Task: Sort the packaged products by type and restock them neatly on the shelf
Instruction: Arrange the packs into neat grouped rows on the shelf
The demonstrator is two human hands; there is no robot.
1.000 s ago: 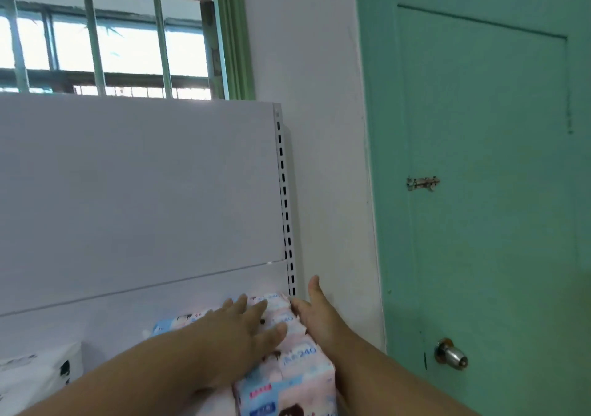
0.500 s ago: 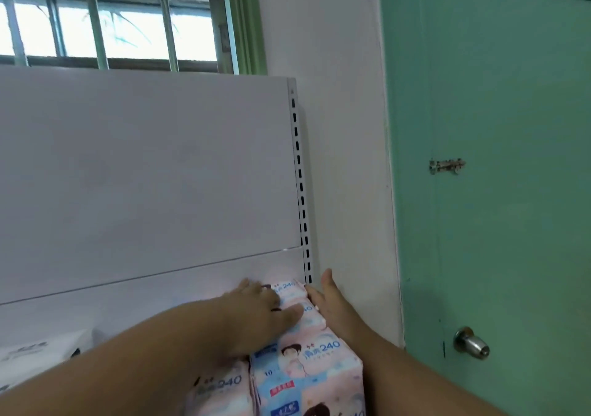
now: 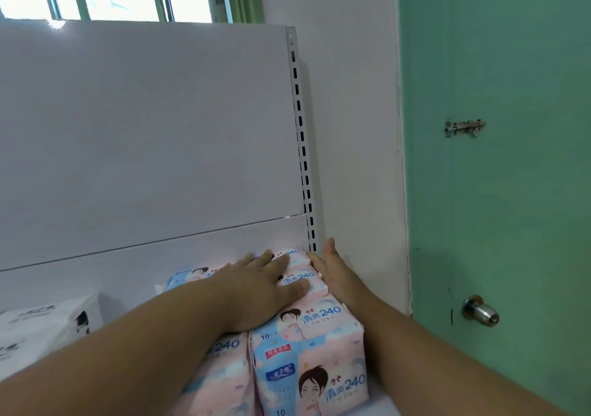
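Observation:
Several pink-and-blue "240" packs (image 3: pixel 311 351) stand in rows at the right end of the white shelf (image 3: pixel 382 403). My left hand (image 3: pixel 256 287) lies flat, fingers straight, on top of the rear packs. My right hand (image 3: pixel 332 271) presses its straight fingers against the right side of the row, between the packs and the wall. A second row of the same packs (image 3: pixel 220 371) sits to the left, partly hidden under my left forearm.
White packs with black print (image 3: pixel 38 329) sit on the shelf at the left. The white back panel (image 3: pixel 144 143) and its slotted upright (image 3: pixel 303 159) rise behind. A green door (image 3: pixel 495 191) with a knob (image 3: pixel 479 311) is right.
The view has tilted down and the packs show more fully. Both hands stay on the pack row, the left on top and the right along its side.

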